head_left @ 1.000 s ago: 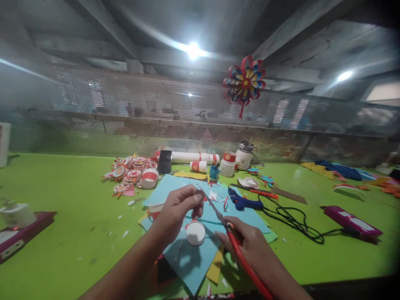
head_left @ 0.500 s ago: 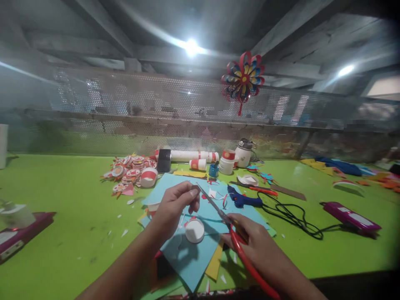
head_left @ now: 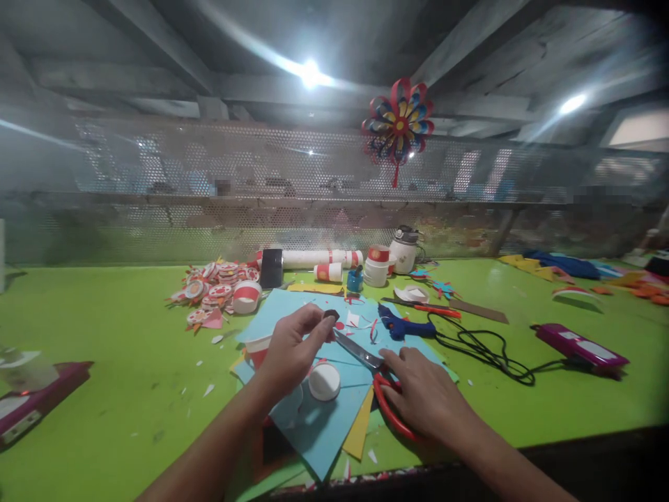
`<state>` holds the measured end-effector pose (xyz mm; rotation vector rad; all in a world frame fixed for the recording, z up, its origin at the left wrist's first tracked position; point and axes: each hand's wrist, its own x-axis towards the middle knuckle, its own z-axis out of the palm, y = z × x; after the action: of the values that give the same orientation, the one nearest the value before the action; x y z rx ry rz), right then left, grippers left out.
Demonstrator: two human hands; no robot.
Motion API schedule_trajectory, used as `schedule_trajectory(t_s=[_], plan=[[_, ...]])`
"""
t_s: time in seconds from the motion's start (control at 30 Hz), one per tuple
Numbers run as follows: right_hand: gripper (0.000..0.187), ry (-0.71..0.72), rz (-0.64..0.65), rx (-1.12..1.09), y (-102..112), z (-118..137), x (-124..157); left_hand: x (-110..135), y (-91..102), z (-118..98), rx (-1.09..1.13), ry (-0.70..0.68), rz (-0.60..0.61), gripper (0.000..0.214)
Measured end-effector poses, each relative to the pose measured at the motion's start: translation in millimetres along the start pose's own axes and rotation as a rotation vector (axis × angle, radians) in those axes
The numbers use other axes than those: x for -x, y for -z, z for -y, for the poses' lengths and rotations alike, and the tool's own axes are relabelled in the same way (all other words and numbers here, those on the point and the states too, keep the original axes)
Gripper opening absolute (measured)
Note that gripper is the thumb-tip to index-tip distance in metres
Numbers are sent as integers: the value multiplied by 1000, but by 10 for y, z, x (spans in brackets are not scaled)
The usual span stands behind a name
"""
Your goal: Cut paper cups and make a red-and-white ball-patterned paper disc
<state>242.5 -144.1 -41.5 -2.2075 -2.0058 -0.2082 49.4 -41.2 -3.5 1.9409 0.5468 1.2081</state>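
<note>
My left hand (head_left: pixel 300 341) is closed, pinching a small dark piece (head_left: pixel 331 316) between thumb and fingertips above the blue paper sheets (head_left: pixel 324 446). Red-handled scissors (head_left: pixel 360 353) point up and left, tips close below that piece. My right hand (head_left: pixel 421 383) curls over their pivot and handles, its fingers partly hiding the loops. Between the hands, a round white cup-like piece (head_left: pixel 324 381) sits on the blue paper. A red and white paper cup (head_left: pixel 257 348) is partly covered by my left hand.
A blue glue gun (head_left: pixel 405 326) lies right of the paper, its black cord running to a purple power strip (head_left: pixel 580 347). Behind are a blue jar (head_left: pixel 355 280), stacked cups (head_left: pixel 376 268), a bottle (head_left: pixel 403 251) and a pile of red-white paper pieces (head_left: pixel 214 289). Orange-handled scissors (head_left: pixel 436 310) lie beyond.
The scissors have turned and dropped lower toward the paper, their handles now nearer the sheets. My right hand has shifted over them. My left hand keeps its pinch on the dark piece.
</note>
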Motion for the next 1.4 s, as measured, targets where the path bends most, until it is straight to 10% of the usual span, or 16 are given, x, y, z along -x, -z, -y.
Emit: schedule_trajectory(t_s=[0.33, 0.63, 1.4], plan=[[29, 156, -252, -759, 506, 204, -249, -18, -61, 68, 115, 84, 29, 23], [20, 170, -18, -1367, 323, 429, -706, -56, 0, 110, 314, 266, 90, 15], [25, 42, 250, -1593, 121, 190, -769, -114, -15, 279, 139, 321, -3, 21]])
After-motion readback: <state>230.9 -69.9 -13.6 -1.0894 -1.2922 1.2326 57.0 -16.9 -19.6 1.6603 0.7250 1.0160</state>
